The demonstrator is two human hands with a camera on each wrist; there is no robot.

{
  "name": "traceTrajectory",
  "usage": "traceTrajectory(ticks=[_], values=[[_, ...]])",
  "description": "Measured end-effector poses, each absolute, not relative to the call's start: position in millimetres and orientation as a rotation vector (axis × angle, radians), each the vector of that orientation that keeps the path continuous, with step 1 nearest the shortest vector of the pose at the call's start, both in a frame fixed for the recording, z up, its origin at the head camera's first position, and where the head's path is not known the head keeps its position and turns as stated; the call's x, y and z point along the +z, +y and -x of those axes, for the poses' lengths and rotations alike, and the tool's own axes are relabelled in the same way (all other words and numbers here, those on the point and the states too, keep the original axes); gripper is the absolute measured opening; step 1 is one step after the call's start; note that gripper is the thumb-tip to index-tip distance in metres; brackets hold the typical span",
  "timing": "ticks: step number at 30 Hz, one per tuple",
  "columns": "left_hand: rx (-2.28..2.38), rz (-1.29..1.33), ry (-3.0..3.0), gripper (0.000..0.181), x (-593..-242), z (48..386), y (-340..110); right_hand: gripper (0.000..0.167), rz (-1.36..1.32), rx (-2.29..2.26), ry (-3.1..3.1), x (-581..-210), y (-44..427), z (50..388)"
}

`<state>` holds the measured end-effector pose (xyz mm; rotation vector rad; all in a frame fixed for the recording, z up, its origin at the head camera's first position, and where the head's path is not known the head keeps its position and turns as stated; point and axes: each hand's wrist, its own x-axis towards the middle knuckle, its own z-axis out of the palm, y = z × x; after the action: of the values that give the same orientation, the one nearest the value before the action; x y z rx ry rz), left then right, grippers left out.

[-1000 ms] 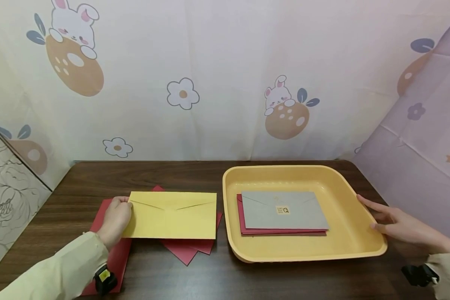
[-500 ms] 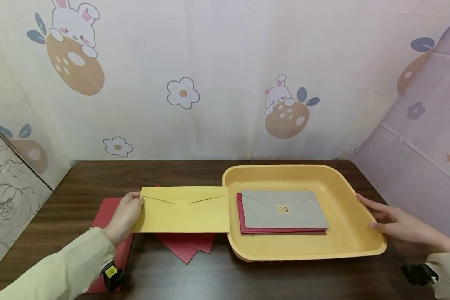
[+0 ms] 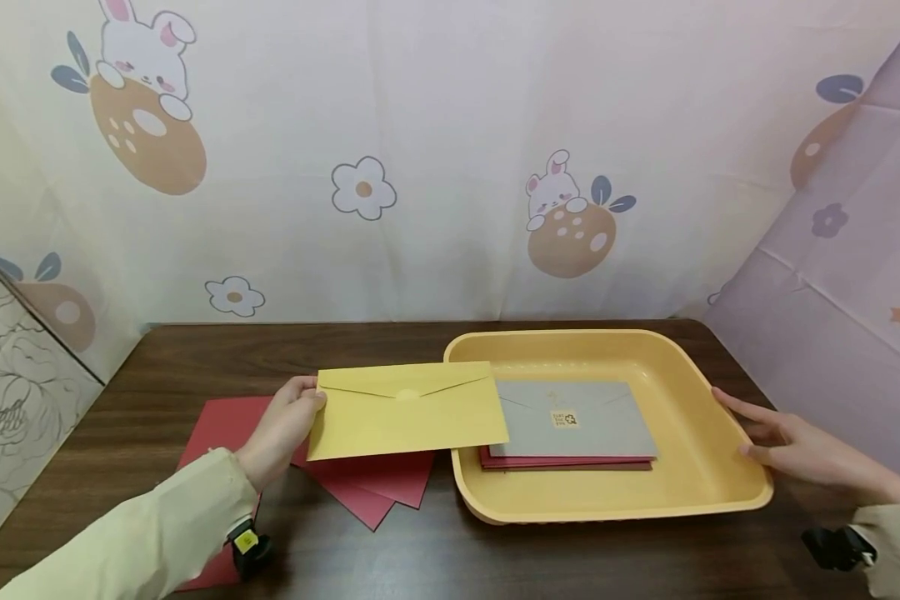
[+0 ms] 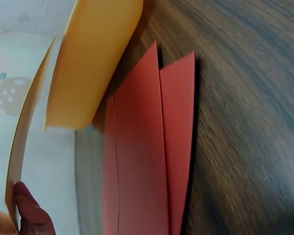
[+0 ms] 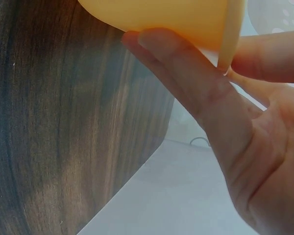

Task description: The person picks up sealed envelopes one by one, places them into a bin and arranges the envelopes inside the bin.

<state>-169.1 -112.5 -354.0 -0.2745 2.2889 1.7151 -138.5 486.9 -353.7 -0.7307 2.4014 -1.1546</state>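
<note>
Yellow env (image 3: pixel 408 412) is up off the table, far end reaching over the tray's L rim and, in head view, covering the L edge of the grey env (image 3: pixel 577 437); can't tell if it touches either. L hand (image 3: pixel 281 429) pinches it by its L end only, thumb on top, so the long free end prob. could sag or swing; lowered too early, it'd likely catch the rim and bend, or slip from the pinch. Grey env lies flat in the tray (image 3: pixel 690 475) on a small stack of red envs (image 3: pixel 495 462), edges a bit out of line; a low sideways pass might shove grey off them, or leave yellow half on, half off. R hand (image 3: pixel 802 446) holds the tray's R rim, thumb one side, fingers under the other; a tug there could shift the tray mid-placement, w/ the stack sliding too. Outside, more red envs (image 3: pixel 367 492) lie fanned on the table (image 3: pixel 420 567), below yellow and apart from it per L wrist view; a dip could drag them. Sleeve (image 3: pixel 150 517) crosses another red env (image 3: pixel 217 425), contact unclear; might snag it.
</note>
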Motion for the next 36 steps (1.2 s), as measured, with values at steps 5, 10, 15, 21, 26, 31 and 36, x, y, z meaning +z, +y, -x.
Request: traceTrajectory(ticks=[5,10,15,21,26,31,36], values=[[1.721,0.234,2.254,0.038,-350.9,171.6,-96.6,0.083,0.726,-1.162,2.393,-353.4,487.6,139.0],[1.735,0.176,2.221,0.035,-347.1,175.1,-78.3,0.086,0.752,-1.105,2.458,-353.5,488.4,137.8],[1.788,0.096,2.172,0.031,-343.8,177.8,-61.5,0.084,0.757,-1.190,2.365,-353.1,487.8,137.5],[1.807,0.030,2.130,0.029,-341.3,180.2,-46.9,0.084,0.742,-1.172,2.378,-351.5,487.3,137.6],[1.805,-0.002,2.128,0.029,-339.6,183.5,-35.5,0.084,0.729,-1.114,2.448,-351.2,487.2,137.6],[1.801,-0.022,2.124,0.028,-338.5,188.3,-23.1,0.086,0.695,-1.023,2.533,-350.8,487.1,137.1],[1.796,-0.070,2.098,0.027,-337.7,193.8,-8.8,0.086,0.682,-0.998,2.550,-349.8,486.3,137.5]])
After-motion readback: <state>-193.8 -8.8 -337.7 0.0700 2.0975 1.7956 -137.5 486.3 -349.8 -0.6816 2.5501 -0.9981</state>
